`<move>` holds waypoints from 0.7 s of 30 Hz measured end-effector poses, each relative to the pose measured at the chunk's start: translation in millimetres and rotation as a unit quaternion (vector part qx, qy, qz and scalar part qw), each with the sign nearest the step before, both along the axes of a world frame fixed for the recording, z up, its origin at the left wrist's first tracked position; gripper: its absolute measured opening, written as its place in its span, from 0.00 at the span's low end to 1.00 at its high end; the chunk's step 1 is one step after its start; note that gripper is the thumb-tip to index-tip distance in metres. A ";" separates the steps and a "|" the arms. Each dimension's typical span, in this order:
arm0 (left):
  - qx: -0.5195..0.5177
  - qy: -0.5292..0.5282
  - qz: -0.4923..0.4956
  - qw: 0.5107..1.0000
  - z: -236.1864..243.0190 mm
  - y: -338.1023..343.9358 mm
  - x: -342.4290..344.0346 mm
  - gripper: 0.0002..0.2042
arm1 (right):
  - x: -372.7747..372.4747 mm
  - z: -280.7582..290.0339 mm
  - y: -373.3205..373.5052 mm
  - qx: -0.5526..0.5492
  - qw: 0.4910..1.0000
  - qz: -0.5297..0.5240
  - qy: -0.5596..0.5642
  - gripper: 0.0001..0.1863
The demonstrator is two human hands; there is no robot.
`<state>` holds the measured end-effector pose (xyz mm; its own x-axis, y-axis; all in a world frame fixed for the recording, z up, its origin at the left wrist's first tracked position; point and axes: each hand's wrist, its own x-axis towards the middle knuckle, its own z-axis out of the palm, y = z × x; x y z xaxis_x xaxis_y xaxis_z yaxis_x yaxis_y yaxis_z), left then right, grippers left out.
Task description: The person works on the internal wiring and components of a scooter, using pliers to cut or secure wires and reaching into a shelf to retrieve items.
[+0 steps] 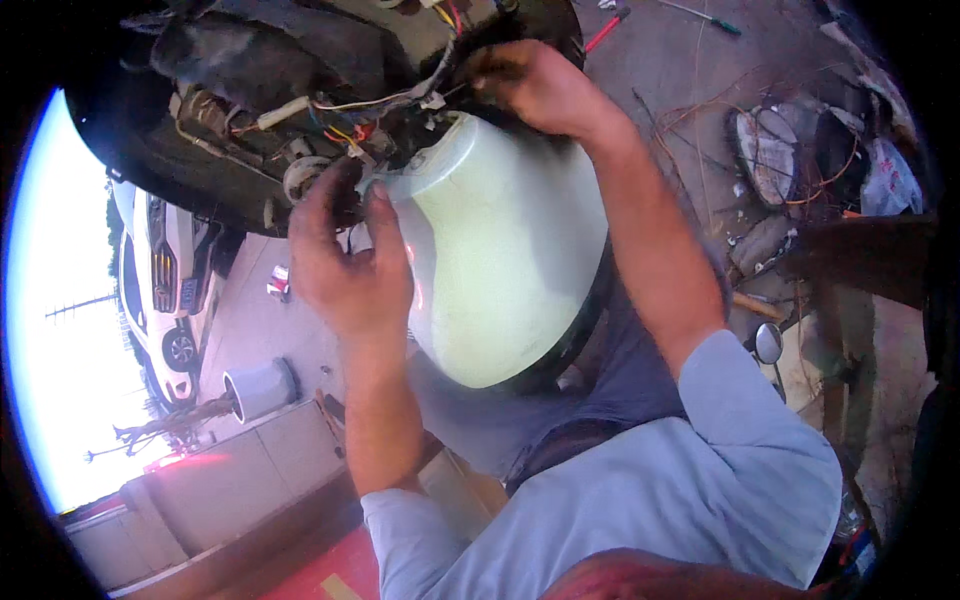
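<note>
A pale green scooter body panel point(500, 260) fills the middle of the view, below an opened dark housing point(250, 60) full of coloured wires point(345, 125). My left hand point(345, 265) grips the panel's upper left edge, thumb on the pale surface and fingers curled around a dark part behind it. My right hand point(535, 85) is at the panel's top, closed on a black cable bundle point(455, 55) that runs into the housing. Both forearms come up from light blue sleeves.
On the ground at the upper right lie a red-handled screwdriver point(607, 30), a green-handled tool point(722, 25) and tangled copper wire around round parts point(770, 150). A small round mirror point(768, 342) sits at right. A white car point(165, 280) and a grey bin point(255, 388) are at left.
</note>
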<state>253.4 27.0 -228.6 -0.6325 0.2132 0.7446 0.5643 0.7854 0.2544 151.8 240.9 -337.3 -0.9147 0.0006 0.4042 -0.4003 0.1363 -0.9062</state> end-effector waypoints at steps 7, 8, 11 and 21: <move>-0.079 -0.041 0.044 0.995 6.0 9.8 -8.1 0.16 | -15.0 10.2 -15.8 0.013 0.991 0.117 0.057 0.12; -0.076 -0.041 0.042 0.995 5.7 10.9 -8.4 0.15 | -15.3 11.5 -17.5 0.036 0.993 0.101 0.040 0.12; -0.059 -0.040 0.050 0.996 3.3 11.3 -9.4 0.15 | -14.5 11.6 -16.2 0.089 0.995 0.035 0.043 0.12; -0.061 -0.027 0.068 0.995 0.4 3.3 -2.9 0.15 | 9.4 33.5 23.2 0.173 0.981 -0.075 0.038 0.10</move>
<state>250.5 30.4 -228.3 -0.6995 0.2094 0.6833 0.4390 0.8803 0.1797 161.2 264.1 -303.8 -0.8821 -0.0172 0.4708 -0.4170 0.4935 -0.7632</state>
